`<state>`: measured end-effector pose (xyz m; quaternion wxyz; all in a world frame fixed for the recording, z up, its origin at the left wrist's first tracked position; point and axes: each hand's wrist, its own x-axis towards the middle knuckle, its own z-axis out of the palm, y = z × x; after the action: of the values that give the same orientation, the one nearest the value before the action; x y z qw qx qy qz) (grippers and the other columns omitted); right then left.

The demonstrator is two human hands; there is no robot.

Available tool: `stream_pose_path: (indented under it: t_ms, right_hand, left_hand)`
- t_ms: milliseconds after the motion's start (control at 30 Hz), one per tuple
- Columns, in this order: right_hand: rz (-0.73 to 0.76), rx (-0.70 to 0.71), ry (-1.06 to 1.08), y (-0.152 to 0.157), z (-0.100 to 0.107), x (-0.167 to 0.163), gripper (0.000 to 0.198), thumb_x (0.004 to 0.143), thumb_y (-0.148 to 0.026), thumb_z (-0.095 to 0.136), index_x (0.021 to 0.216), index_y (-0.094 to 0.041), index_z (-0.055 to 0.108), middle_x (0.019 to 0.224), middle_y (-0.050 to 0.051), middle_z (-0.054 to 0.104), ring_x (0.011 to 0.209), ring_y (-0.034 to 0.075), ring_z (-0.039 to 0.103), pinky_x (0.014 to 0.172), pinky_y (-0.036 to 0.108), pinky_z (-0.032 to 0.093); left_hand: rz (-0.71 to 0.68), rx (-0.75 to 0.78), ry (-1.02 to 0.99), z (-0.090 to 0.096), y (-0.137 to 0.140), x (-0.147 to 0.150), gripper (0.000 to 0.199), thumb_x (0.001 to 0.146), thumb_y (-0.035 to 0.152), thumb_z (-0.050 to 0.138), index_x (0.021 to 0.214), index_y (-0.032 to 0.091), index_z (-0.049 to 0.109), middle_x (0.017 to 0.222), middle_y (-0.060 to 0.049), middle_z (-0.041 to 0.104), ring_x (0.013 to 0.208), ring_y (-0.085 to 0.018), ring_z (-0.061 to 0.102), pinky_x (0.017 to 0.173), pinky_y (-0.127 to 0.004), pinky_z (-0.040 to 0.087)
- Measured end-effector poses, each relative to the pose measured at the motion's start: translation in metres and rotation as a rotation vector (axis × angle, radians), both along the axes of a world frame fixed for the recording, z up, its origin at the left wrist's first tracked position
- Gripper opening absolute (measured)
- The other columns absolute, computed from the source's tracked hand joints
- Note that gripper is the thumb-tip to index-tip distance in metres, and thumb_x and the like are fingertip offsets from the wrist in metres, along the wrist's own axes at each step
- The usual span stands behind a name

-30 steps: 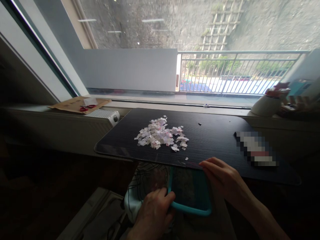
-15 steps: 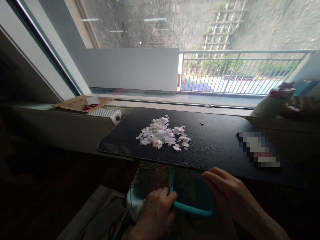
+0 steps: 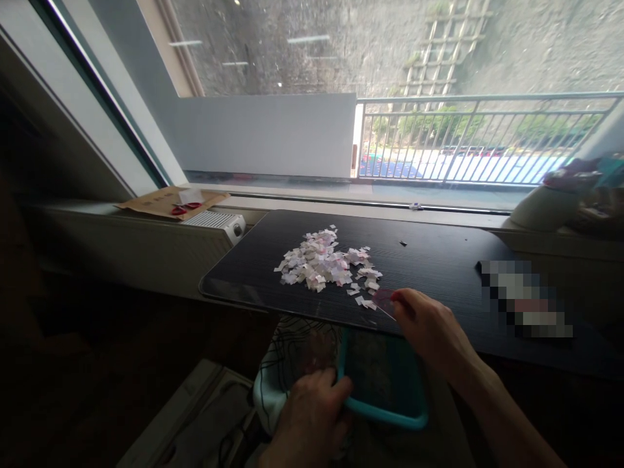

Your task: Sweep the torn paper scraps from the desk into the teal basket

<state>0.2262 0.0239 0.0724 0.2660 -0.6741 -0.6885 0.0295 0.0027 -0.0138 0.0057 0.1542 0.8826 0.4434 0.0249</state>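
A turquoise-rimmed plastic container (image 3: 390, 416) sits below the front edge of the dark tabletop (image 3: 433, 273), over my lap. My left hand (image 3: 314, 406) is closed on the container's left rim. Inside it, the contents are too dim to make out clearly. My right hand (image 3: 429, 325) is at the table's front edge, pinching a thin see-through pinkish sheet (image 3: 385, 297). That sheet's tip is beside a few loose scraps at the near right of a pile of small white and pale pink paper pieces (image 3: 319, 260).
Blurred-out flat object (image 3: 526, 299) on the table's right side; tiny dark bit (image 3: 403, 243) near the back. Red-handled scissors (image 3: 188, 208) lie on a brown paper envelope (image 3: 146, 203) at left, above a white radiator (image 3: 214, 222). A window runs behind.
My right hand has risen from the container's right side to the tabletop, and the pinkish sheet now shows in it. A few more scraps lie near the front edge. The left hand keeps its hold.
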Motion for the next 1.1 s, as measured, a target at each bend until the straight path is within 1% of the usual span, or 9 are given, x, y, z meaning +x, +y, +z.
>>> stream_pose_path:
  t_ms: [100, 200, 300, 467, 600, 867, 1100]
  right_hand:
    - [0.015, 0.019, 0.036, 0.004, 0.005, -0.005, 0.023, 0.087, -0.026, 0.040, 0.090, -0.020, 0.062, 0.085, 0.004, 0.067, 0.069, 0.016, 0.061, 0.061, 0.025, 0.040]
    - [0.067, -0.003, 0.073, 0.014, 0.008, -0.016, 0.025, 0.088, -0.025, 0.039, 0.093, -0.018, 0.062, 0.091, 0.006, 0.067, 0.074, 0.016, 0.061, 0.064, 0.025, 0.041]
    - [0.089, -0.045, 0.062, 0.016, 0.008, -0.020, 0.025, 0.088, -0.025, 0.038, 0.090, -0.018, 0.062, 0.087, 0.005, 0.067, 0.073, 0.016, 0.061, 0.063, 0.025, 0.040]
    - [0.016, -0.048, 0.069, 0.003, 0.005, -0.005, 0.024, 0.087, -0.028, 0.040, 0.089, -0.021, 0.062, 0.084, 0.003, 0.067, 0.070, 0.016, 0.061, 0.062, 0.025, 0.040]
    - [-0.036, -0.104, 0.056, -0.004, 0.007, 0.006, 0.022, 0.085, -0.028, 0.041, 0.086, -0.021, 0.062, 0.082, 0.003, 0.068, 0.071, 0.017, 0.061, 0.062, 0.026, 0.039]
    - [-0.124, -0.174, 0.016, -0.012, 0.015, 0.008, 0.021, 0.084, -0.028, 0.041, 0.084, -0.021, 0.061, 0.081, 0.002, 0.067, 0.071, 0.018, 0.061, 0.062, 0.028, 0.038]
    - [-0.174, -0.179, 0.024, -0.016, 0.016, 0.013, 0.020, 0.083, -0.029, 0.043, 0.082, -0.023, 0.062, 0.078, 0.001, 0.067, 0.070, 0.018, 0.061, 0.061, 0.028, 0.038]
  left_hand:
    - [-0.002, 0.009, 0.002, 0.002, -0.001, 0.003, 0.013, 0.076, 0.019, 0.056, 0.087, 0.025, 0.053, 0.086, 0.000, 0.056, 0.079, -0.020, 0.053, 0.067, -0.029, 0.038]
    - [-0.008, 0.000, 0.021, 0.002, -0.002, 0.003, 0.016, 0.075, 0.019, 0.057, 0.089, 0.026, 0.054, 0.087, -0.001, 0.056, 0.081, -0.021, 0.054, 0.067, -0.029, 0.038]
    - [-0.005, -0.008, 0.029, 0.001, -0.002, 0.001, 0.018, 0.073, 0.018, 0.057, 0.089, 0.026, 0.054, 0.088, -0.001, 0.056, 0.081, -0.021, 0.054, 0.067, -0.030, 0.038]
    - [0.004, 0.010, 0.017, 0.001, 0.000, 0.002, 0.016, 0.075, 0.018, 0.056, 0.088, 0.025, 0.054, 0.087, 0.000, 0.056, 0.080, -0.020, 0.053, 0.067, -0.030, 0.038]
    - [0.000, -0.007, 0.020, 0.001, -0.001, 0.003, 0.016, 0.075, 0.017, 0.055, 0.088, 0.025, 0.054, 0.087, -0.001, 0.056, 0.079, -0.021, 0.053, 0.066, -0.031, 0.037]
    - [-0.001, -0.001, 0.002, -0.001, -0.001, 0.003, 0.017, 0.075, 0.017, 0.056, 0.089, 0.026, 0.054, 0.088, 0.000, 0.055, 0.079, -0.021, 0.053, 0.066, -0.031, 0.036]
    - [-0.003, -0.010, -0.009, 0.000, -0.001, 0.003, 0.017, 0.075, 0.016, 0.055, 0.088, 0.026, 0.054, 0.087, 0.000, 0.055, 0.079, -0.020, 0.052, 0.066, -0.031, 0.036]
